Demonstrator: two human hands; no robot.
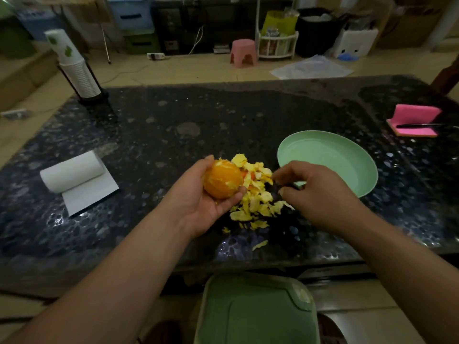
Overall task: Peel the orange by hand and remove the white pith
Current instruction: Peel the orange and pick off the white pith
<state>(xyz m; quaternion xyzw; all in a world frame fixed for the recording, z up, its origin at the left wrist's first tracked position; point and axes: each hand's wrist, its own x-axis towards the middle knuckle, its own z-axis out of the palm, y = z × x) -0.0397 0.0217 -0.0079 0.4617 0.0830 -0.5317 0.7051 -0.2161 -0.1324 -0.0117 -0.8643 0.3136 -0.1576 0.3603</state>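
Note:
My left hand (196, 204) cups a peeled orange (222, 180) from below, fingers and thumb curled round it; patches of white pith still show on its top. Just right of it a pile of yellow peel scraps (255, 194) lies on the dark stone table (173, 135). My right hand (315, 192) hovers over the right edge of that pile with fingers curled, fingertips close together near the scraps; whether it pinches a small piece I cannot tell.
A pale green plate (342, 155) stands right of the pile. A paper towel roll (74, 173) lies at the left, a cup stack (77, 70) at the back left, a pink sponge (414, 120) at the far right. A green bin lid (255, 311) sits below the table's front edge.

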